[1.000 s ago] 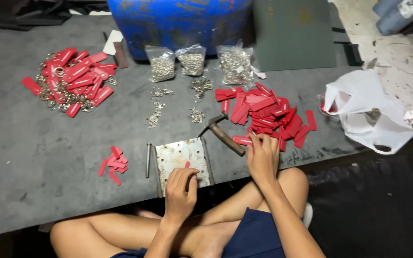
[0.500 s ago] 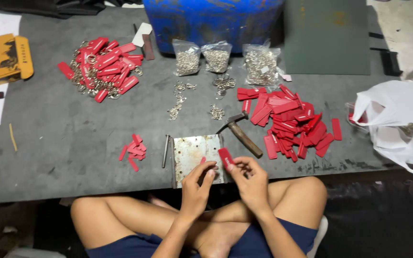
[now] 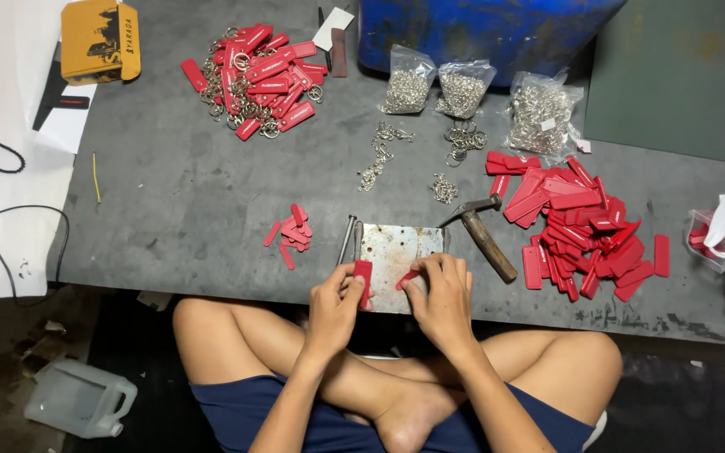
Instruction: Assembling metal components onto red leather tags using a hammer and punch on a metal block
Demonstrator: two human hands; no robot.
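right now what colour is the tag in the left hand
Red; the tag in the left hand shows best in the head view.

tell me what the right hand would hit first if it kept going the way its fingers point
The right hand points up and left over the metal plate, toward the red tag in the left hand. It would probably meet that tag first, though depth is unclear.

Both forearms reach fwd over crossed legs, meeting at near edge of metal plate [image 3: 396, 252]. Left hand [image 3: 335, 306] curled, thumb + fingers pinched at plate's left corner. Right hand [image 3: 442, 294] knuckles up, fingertips pinched, w/ plate's near-right edge beneath.
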